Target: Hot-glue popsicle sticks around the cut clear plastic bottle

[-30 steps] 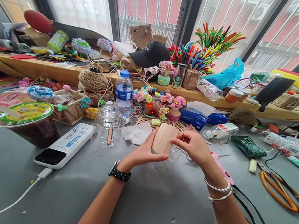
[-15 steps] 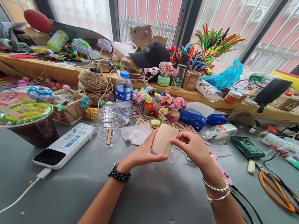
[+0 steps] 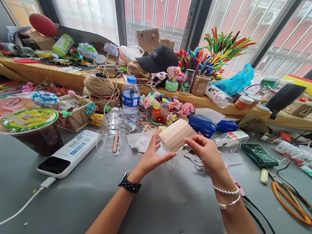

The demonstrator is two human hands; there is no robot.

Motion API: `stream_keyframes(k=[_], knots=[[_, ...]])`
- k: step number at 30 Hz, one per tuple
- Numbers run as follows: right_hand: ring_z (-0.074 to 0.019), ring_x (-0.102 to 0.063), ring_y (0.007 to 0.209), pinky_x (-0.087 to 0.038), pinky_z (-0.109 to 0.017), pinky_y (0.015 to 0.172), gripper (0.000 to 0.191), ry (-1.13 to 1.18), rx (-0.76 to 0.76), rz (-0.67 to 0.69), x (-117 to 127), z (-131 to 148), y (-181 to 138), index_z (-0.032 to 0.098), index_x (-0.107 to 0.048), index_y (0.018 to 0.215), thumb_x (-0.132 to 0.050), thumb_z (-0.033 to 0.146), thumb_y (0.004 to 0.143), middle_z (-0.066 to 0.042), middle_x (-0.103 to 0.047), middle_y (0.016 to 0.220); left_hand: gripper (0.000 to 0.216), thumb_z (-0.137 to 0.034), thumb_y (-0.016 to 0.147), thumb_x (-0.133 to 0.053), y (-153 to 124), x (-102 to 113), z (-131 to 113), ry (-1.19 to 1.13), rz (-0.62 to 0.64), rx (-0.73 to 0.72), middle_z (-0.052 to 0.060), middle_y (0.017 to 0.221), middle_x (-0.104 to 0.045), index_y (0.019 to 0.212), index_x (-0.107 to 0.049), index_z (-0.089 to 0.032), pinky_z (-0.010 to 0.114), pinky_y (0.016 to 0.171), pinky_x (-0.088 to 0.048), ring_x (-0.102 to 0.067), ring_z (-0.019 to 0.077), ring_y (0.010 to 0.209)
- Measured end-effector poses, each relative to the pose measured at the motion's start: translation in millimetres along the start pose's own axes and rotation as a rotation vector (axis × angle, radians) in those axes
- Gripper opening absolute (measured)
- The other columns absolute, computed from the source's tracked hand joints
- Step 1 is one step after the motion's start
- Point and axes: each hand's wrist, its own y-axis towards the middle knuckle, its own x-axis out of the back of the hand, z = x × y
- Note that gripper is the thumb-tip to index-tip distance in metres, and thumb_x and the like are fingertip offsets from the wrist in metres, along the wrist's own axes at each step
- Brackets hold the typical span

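My right hand (image 3: 206, 151) has the row of flat wooden sticks (image 3: 176, 134) pinched at its right edge, thumb against finger. My left hand (image 3: 152, 159) is spread wide by the other side, with the thumb poking out below. I can't tell if my left fingers touch the wood or are just beside it. The row is up off the table (image 3: 174, 214), a bit tilted, in front of me between my two hands. Some clear plastic (image 3: 177, 163) is under it, and small silver scissors (image 3: 198, 167) lie near my right hand.

I think the step now is holding the row and getting it turned the right way. The sticks look joined side by side. The next move seems to call for a gentle but firm hold, maybe with my left hand helping, so that no stick bends or comes loose.
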Motion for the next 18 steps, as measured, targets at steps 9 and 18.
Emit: stream_keyframes(k=[9, 18], knots=[[-0.0023, -0.025, 0.043, -0.016, -0.021, 0.040, 0.034, 0.195, -0.067, 0.044, -2, -7, 6, 0.014, -0.054, 0.064, -0.060, 0.048, 0.060, 0.006, -0.040, 0.052, 0.080, -0.036, 0.062, -0.065, 1, 1, -3, -0.097, -0.040, 0.031, 0.009, 0.131, -0.025, 0.126, -0.016, -0.030, 0.040, 0.093, -0.034, -0.033, 0.0254, 0.117], [-0.0028, -0.022, 0.036, -0.012, -0.021, 0.036, 0.040, 0.239, -0.138, 0.014, -3, -12, 9, 0.014, -0.052, 0.058, -0.050, 0.053, 0.067, 0.007, -0.032, 0.039, 0.079, -0.041, 0.065, -0.059, 2, -2, 0, -0.136, -0.025, 0.085, 0.012, 0.132, -0.023, 0.127, -0.012, -0.026, 0.041, 0.091, -0.035, -0.034, 0.0266, 0.116]])
